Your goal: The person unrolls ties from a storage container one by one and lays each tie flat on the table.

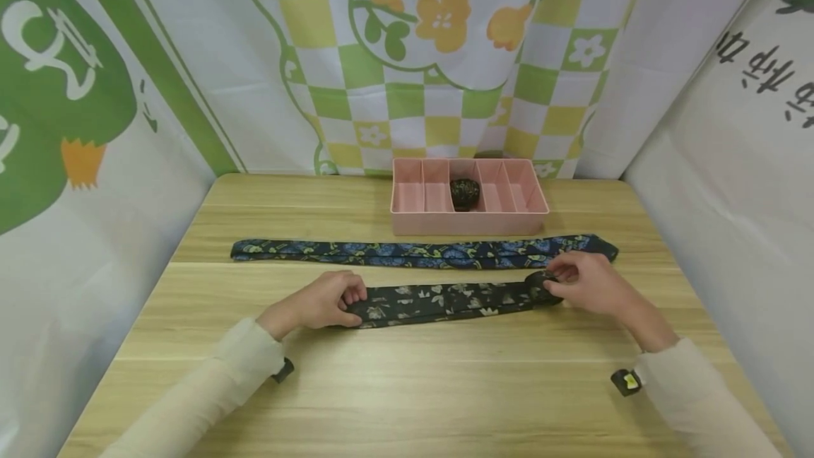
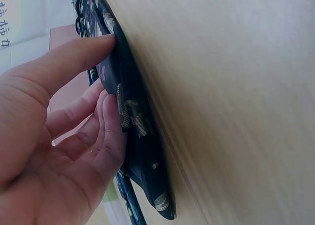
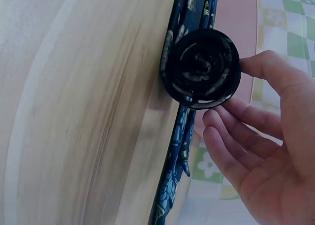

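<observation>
A black necktie [image 1: 445, 302] with pale flower motifs lies lengthwise on the table, its right end wound into a roll [image 3: 202, 70]. My right hand [image 1: 588, 285] holds that roll at its edge between thumb and fingers. Over at the flat left end, my left hand [image 1: 327, 300] grips the tie with thumb and curled fingers. In the left wrist view the left thumb [image 2: 88, 50] lies at the cloth, and the tie's end runs past the fingers. Just behind stretches a second necktie [image 1: 407, 254], navy with blue and yellow patterns, laid out straight.
A pink divided box [image 1: 470, 223] stands at the back of the wooden table [image 1: 420, 387]. Its middle compartment holds a dark patterned roll [image 1: 465, 194]. A printed curtain [image 1: 439, 104] hangs behind, and white patterned cloth walls flank both sides.
</observation>
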`<state>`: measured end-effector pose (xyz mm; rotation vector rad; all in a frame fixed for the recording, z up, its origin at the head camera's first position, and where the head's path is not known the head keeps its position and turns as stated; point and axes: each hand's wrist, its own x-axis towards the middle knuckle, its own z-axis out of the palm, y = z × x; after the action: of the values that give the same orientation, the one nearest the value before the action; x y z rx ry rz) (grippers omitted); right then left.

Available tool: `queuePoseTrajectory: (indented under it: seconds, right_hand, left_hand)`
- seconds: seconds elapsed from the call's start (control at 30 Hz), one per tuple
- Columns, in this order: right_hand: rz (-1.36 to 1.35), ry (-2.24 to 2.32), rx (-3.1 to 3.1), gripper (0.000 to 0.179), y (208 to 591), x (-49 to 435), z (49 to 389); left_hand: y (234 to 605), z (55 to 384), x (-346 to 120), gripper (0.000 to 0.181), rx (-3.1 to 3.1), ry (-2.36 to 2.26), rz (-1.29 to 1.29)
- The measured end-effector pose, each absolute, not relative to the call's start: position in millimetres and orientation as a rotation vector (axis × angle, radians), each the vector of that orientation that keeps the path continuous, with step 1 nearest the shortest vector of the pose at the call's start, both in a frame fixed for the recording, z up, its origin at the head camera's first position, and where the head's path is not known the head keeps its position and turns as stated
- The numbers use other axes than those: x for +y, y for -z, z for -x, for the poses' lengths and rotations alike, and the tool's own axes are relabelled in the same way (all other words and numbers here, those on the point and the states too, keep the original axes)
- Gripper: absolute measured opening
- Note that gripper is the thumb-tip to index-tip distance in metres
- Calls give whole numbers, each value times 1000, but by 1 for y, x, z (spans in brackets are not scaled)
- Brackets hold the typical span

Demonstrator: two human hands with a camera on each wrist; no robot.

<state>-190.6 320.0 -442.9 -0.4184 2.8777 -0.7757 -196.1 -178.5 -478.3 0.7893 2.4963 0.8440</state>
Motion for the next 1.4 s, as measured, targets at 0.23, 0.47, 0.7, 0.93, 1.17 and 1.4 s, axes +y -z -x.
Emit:
queuePoseTrajectory:
  seconds: [0.23,0.47,0.7,0.93,1.17,1.4]
  right_hand:
    - [537,728,2948,35,431,303,187]
    - [731,634,2975,30,429,270,182]
    - [758,547,3016,31,436,259,182]
    - [643,549,3065,35,443,269,182]
    - [584,583,3068,33,449,285,181]
    - [513,713,3013,29,451,299,182]
  left_hand:
    - [476,194,-192,31,2483,-840,-730]
    - [475,193,-200,31,2483,-836,-739]
    - [480,196,-208,31,2483,-829,-753]
    - [478,195,-211,31,2484,-817,-715]
    - [475,195,-217,31,2473,-823,-697]
    - [474,195,-228,31,2469,-833,-663]
